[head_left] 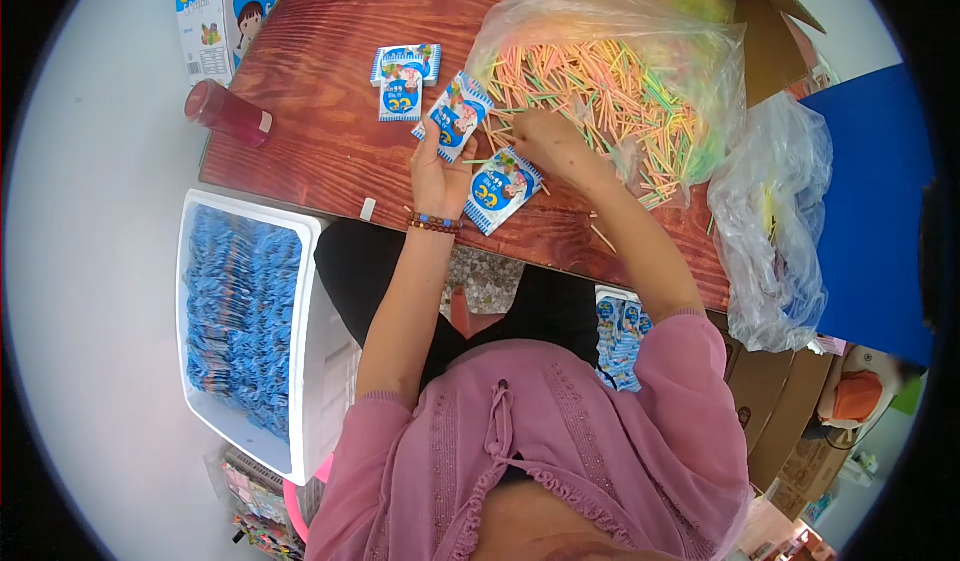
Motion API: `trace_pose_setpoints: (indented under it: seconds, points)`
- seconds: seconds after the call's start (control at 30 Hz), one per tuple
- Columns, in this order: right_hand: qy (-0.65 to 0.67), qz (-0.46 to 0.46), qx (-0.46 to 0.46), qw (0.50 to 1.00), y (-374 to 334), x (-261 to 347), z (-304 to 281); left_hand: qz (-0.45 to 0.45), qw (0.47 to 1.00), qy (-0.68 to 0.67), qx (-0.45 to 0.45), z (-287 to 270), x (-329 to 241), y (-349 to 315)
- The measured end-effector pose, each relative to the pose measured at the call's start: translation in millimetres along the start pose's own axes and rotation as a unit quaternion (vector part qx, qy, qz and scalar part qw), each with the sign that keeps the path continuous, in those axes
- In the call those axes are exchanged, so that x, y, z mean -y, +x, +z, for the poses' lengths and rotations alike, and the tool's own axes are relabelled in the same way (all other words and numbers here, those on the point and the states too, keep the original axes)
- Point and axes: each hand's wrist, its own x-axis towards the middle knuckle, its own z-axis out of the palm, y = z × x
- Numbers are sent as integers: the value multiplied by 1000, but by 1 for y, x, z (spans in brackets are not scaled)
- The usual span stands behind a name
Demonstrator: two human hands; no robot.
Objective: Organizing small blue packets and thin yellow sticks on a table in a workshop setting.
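Note:
My left hand (438,179) is closed on a blue-and-white candy packet (460,121), held up over the table by its lower end; another packet's edge shows behind it. My right hand (552,144) has its fingers curled together at the near left edge of a heap of thin pastel candy sticks (600,86). What those fingers hold, if anything, is hidden. These pink, yellow and green sticks spill from a large clear plastic bag (560,11). Between my hands and the table's near edge lies a loose packet (500,193). Beyond my left hand, several more packets (401,96) lie overlapping.
A reddish bottle (228,114) lies at the table's left edge, near a printed box (235,11). Below left stands a white bin (312,341) packed with blue packets. To the right are a crumpled clear bag (775,221) and a blue panel (880,211). More packets (620,336) sit under the table.

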Motion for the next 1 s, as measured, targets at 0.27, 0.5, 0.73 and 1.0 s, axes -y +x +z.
trace_pose_setpoints:
  seconds: [0.27, 0.5, 0.73, 1.0]
  points:
    - [610, 164, -116, 766, -10, 17, -67, -9, 1000, 17, 21, 4, -1, -10]
    - [663, 94, -203, 714, 9, 52, -60, -8, 999, 35, 26, 24, -2, -17]
    - [615, 107, -128, 771, 6, 60, -55, -10, 999, 19, 44, 19, -6, -20]
    - [591, 78, -189, 781, 9, 73, -62, -17, 996, -56, 69, 3, -6, -17]
